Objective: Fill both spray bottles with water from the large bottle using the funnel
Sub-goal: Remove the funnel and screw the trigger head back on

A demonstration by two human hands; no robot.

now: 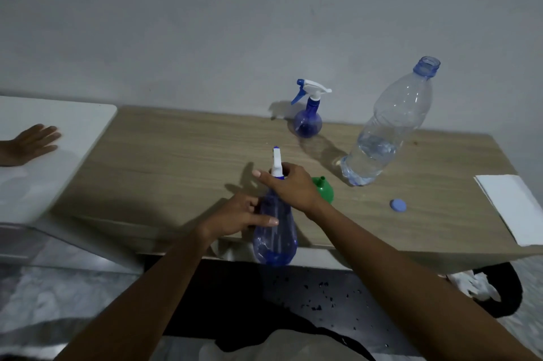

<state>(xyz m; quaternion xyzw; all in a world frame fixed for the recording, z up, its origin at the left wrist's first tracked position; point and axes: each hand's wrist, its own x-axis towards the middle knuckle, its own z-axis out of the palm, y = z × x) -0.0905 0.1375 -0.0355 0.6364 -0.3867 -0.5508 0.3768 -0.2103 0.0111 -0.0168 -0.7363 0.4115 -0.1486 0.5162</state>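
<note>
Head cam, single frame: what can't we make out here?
Head view: the right hand covers the neck of the near spray bottle, so whether its head is screwed on or loose is unknowable.
Head view: the green funnel is half hidden behind that hand.
Head view: the far spray bottle is small and tinted; its water level is unreadable.
Head view: the white sheet is cut off by the right edge.

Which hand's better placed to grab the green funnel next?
Right. The right hand, at the neck of the near blue translucent spray bottle, is beside the green plastic funnel; the left hand holds that bottle's body.
</note>
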